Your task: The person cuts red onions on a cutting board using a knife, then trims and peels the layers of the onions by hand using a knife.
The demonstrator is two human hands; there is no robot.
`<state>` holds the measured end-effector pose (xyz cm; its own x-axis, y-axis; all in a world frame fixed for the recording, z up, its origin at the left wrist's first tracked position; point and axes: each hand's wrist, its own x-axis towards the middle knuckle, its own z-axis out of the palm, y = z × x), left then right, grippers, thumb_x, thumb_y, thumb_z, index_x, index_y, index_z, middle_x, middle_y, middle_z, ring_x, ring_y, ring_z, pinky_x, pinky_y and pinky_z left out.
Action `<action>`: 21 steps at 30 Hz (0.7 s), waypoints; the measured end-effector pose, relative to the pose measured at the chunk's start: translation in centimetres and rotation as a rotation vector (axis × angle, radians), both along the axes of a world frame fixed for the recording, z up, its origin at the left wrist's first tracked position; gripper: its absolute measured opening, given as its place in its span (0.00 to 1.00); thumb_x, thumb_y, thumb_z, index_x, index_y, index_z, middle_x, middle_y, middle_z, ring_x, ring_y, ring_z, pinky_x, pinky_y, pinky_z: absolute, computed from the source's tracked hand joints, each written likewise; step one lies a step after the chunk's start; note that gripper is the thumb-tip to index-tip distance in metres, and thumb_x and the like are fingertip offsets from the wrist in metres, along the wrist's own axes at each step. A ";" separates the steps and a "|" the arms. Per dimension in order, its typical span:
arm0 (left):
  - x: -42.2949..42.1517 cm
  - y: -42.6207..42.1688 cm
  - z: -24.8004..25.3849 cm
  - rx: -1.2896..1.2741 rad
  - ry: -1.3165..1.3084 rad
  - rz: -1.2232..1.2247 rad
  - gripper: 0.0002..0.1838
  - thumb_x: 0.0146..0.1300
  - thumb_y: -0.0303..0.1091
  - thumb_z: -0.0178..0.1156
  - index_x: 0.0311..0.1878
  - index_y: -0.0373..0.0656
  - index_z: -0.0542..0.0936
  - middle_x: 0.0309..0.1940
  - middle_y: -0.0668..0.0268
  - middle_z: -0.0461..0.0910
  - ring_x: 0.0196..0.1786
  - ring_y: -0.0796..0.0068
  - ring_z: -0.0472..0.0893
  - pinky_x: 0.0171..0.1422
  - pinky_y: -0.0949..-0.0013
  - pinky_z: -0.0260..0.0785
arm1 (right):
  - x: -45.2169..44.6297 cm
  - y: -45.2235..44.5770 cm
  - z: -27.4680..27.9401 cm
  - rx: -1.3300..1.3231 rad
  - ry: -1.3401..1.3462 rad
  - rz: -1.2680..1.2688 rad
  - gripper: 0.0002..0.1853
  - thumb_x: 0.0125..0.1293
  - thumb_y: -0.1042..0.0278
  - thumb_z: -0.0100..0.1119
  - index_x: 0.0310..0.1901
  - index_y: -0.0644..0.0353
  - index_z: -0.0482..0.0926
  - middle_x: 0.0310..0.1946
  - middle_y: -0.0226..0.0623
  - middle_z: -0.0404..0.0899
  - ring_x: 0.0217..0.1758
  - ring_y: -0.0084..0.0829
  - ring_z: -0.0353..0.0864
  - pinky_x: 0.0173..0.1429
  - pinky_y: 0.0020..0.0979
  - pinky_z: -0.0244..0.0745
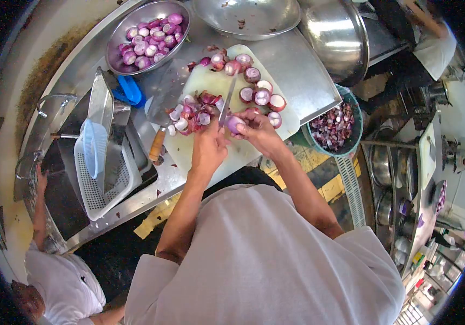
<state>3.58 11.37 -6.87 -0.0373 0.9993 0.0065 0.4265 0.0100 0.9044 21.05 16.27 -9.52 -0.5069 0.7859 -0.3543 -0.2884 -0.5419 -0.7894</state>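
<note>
In my left hand is a knife, its blade pointing away from me over the white cutting board. The handle is hidden in my fingers. My right hand is closed around a peeled purple onion, right beside the blade's near end. Red onion skins and cut ends are heaped left of the knife. Several onions with trimmed ends stand along the board's right side, and more sit at its far end. A cleaver with a wooden handle lies at the board's left edge.
A steel bowl of peeled onions stands far left, near a larger steel basin. A bin holds onion scraps at the right. White baskets sit by the sink. One person is lower left, another upper right.
</note>
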 end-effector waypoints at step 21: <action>-1.8 0.3 1.2 0.102 0.085 0.277 0.13 0.66 0.19 0.55 0.54 0.31 0.76 0.25 0.55 0.83 0.28 0.63 0.87 0.32 0.65 0.76 | -1.6 -0.1 0.8 -0.016 0.115 -0.019 0.25 0.68 0.73 0.62 0.66 0.63 0.71 0.53 0.35 0.78 0.53 0.28 0.81 0.59 0.33 0.81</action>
